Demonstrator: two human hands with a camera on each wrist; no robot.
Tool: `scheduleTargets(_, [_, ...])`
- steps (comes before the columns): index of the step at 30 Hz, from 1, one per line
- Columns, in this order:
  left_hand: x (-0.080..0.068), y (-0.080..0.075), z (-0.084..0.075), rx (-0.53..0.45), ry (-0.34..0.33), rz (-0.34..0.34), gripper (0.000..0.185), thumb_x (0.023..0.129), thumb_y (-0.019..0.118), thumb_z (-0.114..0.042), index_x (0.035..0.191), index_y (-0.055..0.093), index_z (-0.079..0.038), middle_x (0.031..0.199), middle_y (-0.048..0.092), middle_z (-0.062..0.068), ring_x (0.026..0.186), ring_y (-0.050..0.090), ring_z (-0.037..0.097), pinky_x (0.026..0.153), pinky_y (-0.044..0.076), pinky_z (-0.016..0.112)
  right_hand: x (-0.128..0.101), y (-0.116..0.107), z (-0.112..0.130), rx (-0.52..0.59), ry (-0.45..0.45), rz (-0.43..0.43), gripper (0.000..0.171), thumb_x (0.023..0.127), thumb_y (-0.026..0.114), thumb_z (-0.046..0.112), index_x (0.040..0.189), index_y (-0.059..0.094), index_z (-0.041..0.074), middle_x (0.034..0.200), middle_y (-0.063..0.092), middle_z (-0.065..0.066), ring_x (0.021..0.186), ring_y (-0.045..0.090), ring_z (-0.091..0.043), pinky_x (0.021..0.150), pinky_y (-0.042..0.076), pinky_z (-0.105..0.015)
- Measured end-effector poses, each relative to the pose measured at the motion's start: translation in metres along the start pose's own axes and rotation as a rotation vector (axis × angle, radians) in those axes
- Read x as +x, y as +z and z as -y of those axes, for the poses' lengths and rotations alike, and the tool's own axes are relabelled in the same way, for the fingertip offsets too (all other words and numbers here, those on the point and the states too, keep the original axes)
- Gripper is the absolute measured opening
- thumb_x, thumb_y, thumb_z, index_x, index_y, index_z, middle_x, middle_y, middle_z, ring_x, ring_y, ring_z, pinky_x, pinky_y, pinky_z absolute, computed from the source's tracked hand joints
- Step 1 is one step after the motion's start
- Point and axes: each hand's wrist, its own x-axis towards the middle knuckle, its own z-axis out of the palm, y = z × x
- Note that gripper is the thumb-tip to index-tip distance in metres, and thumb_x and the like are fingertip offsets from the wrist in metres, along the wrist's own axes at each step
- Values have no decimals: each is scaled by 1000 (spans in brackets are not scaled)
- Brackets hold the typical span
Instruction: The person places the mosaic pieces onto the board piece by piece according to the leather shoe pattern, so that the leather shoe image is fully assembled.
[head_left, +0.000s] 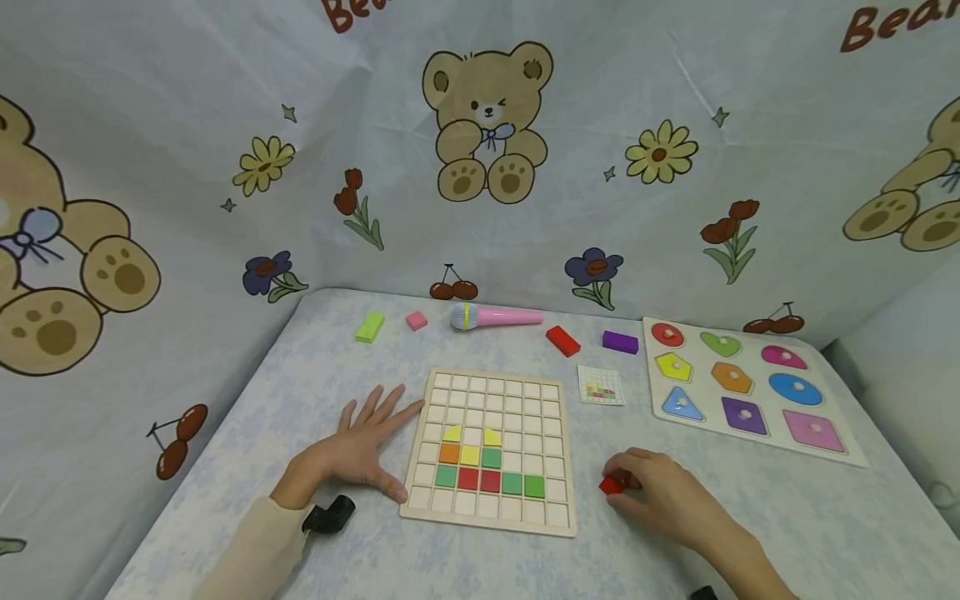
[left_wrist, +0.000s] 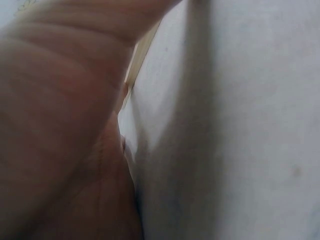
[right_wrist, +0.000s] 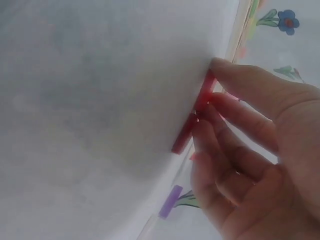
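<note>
A wooden grid board (head_left: 495, 392) lies in the middle of the table, with several yellow, orange, green and red tiles (head_left: 480, 467) set in its lower rows. My left hand (head_left: 367, 442) lies flat on the table, fingers spread, thumb against the board's left edge (left_wrist: 140, 55). To the right of the board, my right hand (head_left: 660, 492) pinches a small red tile (head_left: 611, 485) that rests on the table. In the right wrist view the fingertips (right_wrist: 220, 70) press on the red tile (right_wrist: 192, 125).
A small pattern card (head_left: 601, 385) lies right of the board. A shape puzzle board (head_left: 742, 383) sits at the far right. At the back lie a green block (head_left: 370, 327), a pink block (head_left: 416, 320), a pink toy microphone (head_left: 495, 317), a red block (head_left: 562, 340) and a purple block (head_left: 620, 342).
</note>
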Motion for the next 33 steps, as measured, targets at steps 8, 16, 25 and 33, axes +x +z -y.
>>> scheduleTargets(8, [-1, -2, 2, 2, 2, -2, 131, 58, 90, -63, 162, 20, -22, 169, -2, 16, 152, -13, 46, 111, -8, 75, 22, -3, 17, 11, -85, 23, 21, 78, 84, 18, 94, 71, 24, 80, 59, 15, 75, 52, -7, 67, 50, -23])
scheduleTargets(16, [-2, 0, 4, -6, -3, 1, 131, 58, 90, -62, 162, 20, -23, 169, -2, 16, 152, -14, 46, 111, -8, 75, 50, 2, 65, 16, -262, 33, 14, 84, 78, 21, 96, 71, 20, 89, 63, 12, 83, 54, -7, 74, 51, -27])
scheduleTargets(25, [1, 2, 3, -18, 13, 8, 131, 58, 89, -64, 162, 20, -24, 169, -3, 15, 152, -14, 46, 112, -9, 74, 71, 15, 91, -5, -367, 65, 14, 86, 74, 13, 99, 74, 17, 94, 67, 6, 83, 54, -7, 75, 53, -28])
scheduleTargets(33, [0, 1, 4, -8, 9, 0, 132, 57, 89, -64, 162, 19, -25, 169, -3, 14, 152, -15, 45, 112, -9, 74, 66, 16, 90, -24, -407, 39, 12, 92, 74, 18, 101, 81, 15, 103, 68, 3, 95, 60, -10, 78, 56, -28])
